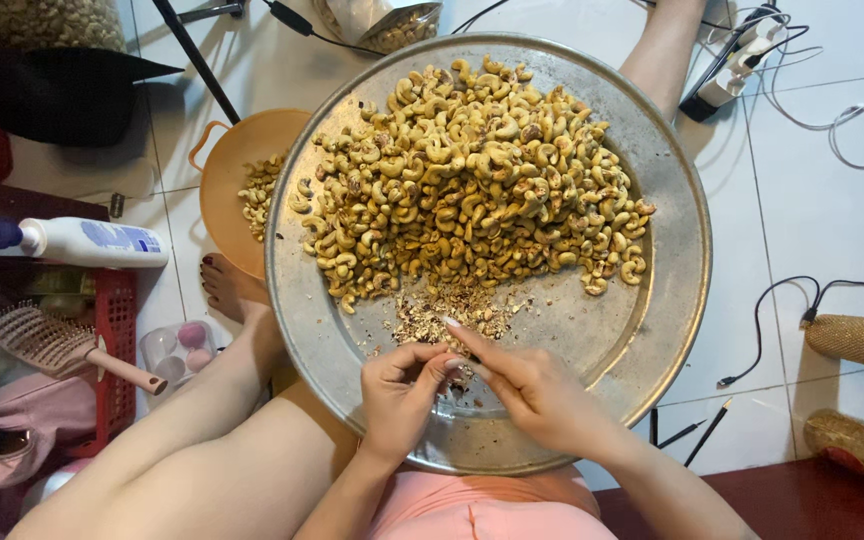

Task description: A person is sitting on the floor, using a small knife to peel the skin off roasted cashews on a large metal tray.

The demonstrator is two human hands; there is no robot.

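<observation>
**A:** On the tray [672,250], status?

**B:** Big heap of cashews [472,170] across the far half, most with brown skin on. Looks like the bulk is unpeeled. Judging by that, early to mid progress at best.

**A:** What's done so far?

**B:** Patch of skin flakes [452,312] sits just in front of the heap, between it and the hands. Orange bowl [237,175] tucked under the tray's left edge holds a small batch of nuts. Can't tell if those are peeled; partly hidden.

**A:** Hands?

**B:** Both over the near rim, fingertips meeting. Left hand [397,395] is curled, thumb and forefinger closed on something small. Right hand [537,390] has its fingers extended toward the left, pinching at the same spot. The nut itself is hidden between the fingers, so I can't confirm what's held. My read: one cashew being skinned.

**A:** Nut condition?

**B:** Curved kernels, yellow-tan, mottled with darker brown patches of skin. Some look paler, cleaner. Heap is loose, a few strays at its edges. Flakes are fine, brown and pale mixed.

**A:** Tray placement?

**B:** Round metal, dull grey, resting over the person's lap, tipped slightly toward them. Bare metal around the hands apart from a few crumbs.

**A:** Surroundings?

**B:** Tiled floor. Hairbrush [57,345] and a white bottle [77,240] at left, cables [812,295] at right. None touching the tray.
</observation>
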